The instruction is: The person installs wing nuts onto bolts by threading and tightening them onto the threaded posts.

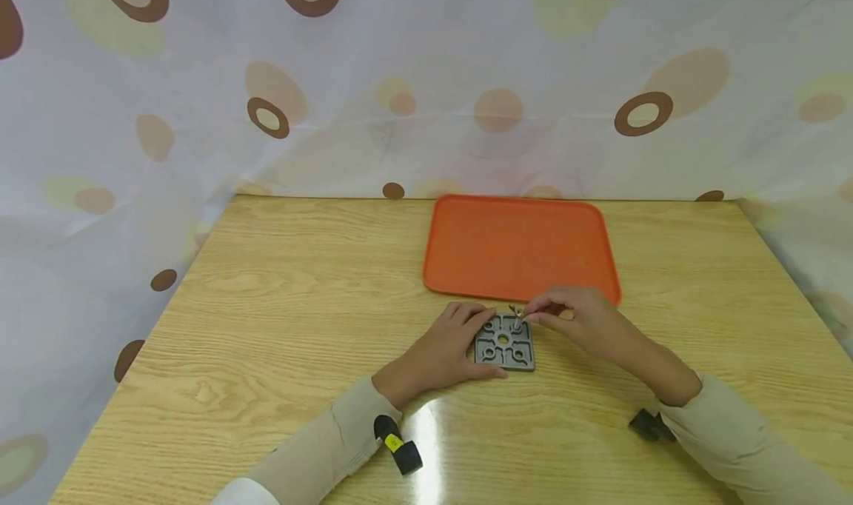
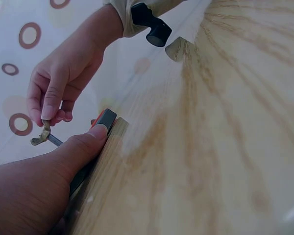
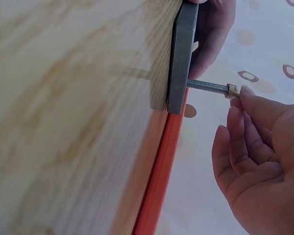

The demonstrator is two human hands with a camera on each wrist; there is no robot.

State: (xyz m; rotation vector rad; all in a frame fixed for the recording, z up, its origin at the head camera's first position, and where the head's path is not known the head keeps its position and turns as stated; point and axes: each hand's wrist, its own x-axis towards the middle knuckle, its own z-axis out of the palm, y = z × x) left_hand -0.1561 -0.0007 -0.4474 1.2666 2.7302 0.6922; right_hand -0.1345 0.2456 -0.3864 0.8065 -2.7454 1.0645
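A square grey metal plate [image 1: 504, 355] with round holes and raised ribs lies flat on the table. My left hand [image 1: 446, 353] grips it from the left, thumb along the near edge and fingers at the far-left corner. From the plate's far-right corner a threaded bolt [image 3: 208, 86] stands upright. Near its top sits a brass-coloured wing nut [image 2: 41, 137], one wing pinched between the thumb and a finger of my right hand [image 1: 596, 327]. The other right fingers are loosely curled in the right wrist view. How the bolt's lower end sits is hidden.
An orange tray [image 1: 513, 242] lies just beyond the plate, its near rim close behind my hands. The wooden table [image 1: 300, 283] is bordered by a patterned cloth [image 1: 426, 61] at the back and sides. Black wrist devices [image 1: 400, 446] hang by both sleeves.
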